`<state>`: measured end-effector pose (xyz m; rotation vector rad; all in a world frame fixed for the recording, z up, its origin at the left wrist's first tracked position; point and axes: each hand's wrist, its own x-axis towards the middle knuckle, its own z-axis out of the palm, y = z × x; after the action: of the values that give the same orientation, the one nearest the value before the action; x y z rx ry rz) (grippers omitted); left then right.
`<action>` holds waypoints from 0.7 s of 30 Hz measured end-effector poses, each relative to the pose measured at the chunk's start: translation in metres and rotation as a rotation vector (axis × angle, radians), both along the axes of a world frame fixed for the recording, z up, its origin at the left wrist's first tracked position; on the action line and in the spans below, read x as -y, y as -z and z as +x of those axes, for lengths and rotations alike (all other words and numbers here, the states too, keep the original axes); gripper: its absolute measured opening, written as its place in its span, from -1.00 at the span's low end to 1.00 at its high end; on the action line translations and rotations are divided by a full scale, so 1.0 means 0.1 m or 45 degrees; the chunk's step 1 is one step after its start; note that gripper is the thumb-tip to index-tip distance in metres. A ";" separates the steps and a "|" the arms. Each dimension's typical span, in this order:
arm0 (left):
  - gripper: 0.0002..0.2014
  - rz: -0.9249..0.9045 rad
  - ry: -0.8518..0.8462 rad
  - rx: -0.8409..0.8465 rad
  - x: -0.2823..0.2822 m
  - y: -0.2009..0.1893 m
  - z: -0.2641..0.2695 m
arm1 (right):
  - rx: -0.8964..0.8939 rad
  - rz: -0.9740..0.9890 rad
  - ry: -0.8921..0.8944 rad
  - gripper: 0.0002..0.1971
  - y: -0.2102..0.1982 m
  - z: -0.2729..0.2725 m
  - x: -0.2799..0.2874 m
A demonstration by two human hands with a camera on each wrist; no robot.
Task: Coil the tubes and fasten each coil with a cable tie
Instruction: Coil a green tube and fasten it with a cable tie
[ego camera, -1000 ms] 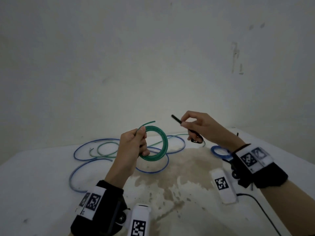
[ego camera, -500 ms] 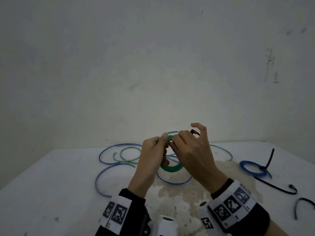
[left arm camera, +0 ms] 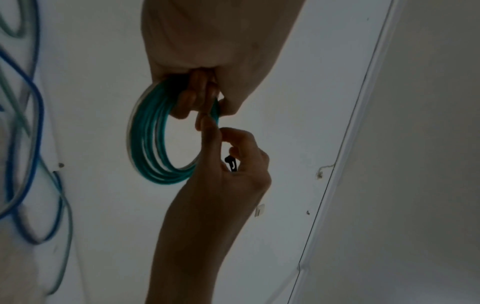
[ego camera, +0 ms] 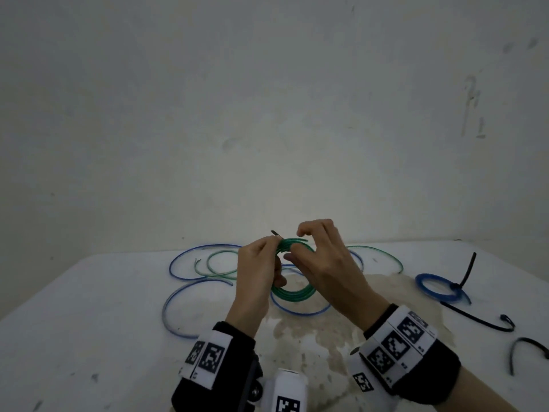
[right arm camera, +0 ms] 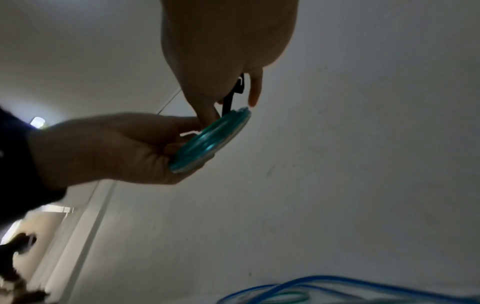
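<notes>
My left hand [ego camera: 269, 254] grips a green tube coil [ego camera: 294, 295] held above the white table [ego camera: 89, 307]; the grip shows in the left wrist view, with the coil [left arm camera: 148, 148] hanging below the curled fingers [left arm camera: 193, 94]. My right hand [ego camera: 300, 243] meets the coil's top and pinches a black cable tie [right arm camera: 231, 96], whose strap runs down to the coil [right arm camera: 210, 139]. The tie's head [left arm camera: 231, 163] sits in the right palm. A black tip [ego camera: 275, 232] sticks out above my left hand.
Loose blue and green tubes [ego camera: 205, 264] sprawl on the table behind and left of my hands. At the right lie a small blue coil [ego camera: 435, 288] bound with a black tie and two loose black ties [ego camera: 478, 318] [ego camera: 525, 349]. A wall stands close behind.
My right hand has carried the cable tie from the right over to the coil, and both hands now meet at the coil's top. The tie's tip now pokes out on the left.
</notes>
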<state>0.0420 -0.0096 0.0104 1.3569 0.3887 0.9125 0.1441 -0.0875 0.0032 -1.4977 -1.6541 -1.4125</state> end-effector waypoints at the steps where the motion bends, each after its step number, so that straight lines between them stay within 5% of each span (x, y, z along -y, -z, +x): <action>1: -0.43 -0.017 -0.012 0.018 0.01 0.00 0.00 | -0.043 -0.036 -0.045 -0.88 0.01 -0.03 0.00; 3: -0.50 -0.072 -0.037 0.064 0.02 0.00 0.00 | -0.139 -0.093 -0.142 -0.87 0.04 -0.09 0.00; 6: -0.64 -0.087 -0.098 0.108 0.01 0.00 0.00 | -0.634 -0.151 -0.447 -0.77 0.10 -0.13 -0.02; 13: -0.74 0.112 -0.231 0.142 0.04 0.04 0.02 | -1.402 0.130 -0.873 -0.68 0.02 -0.20 0.00; 16: -0.77 0.259 -0.334 0.164 0.07 0.04 0.02 | -1.577 0.240 -0.838 -0.80 0.00 -0.21 0.01; 21: -0.78 0.446 -0.481 0.224 0.05 0.00 -0.02 | -1.547 0.140 -0.527 -0.95 -0.06 -0.10 0.04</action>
<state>0.0403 -0.0146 0.0107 1.5315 0.3669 1.4555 0.1344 -0.0913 0.0092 -1.3591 -0.9564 -0.1946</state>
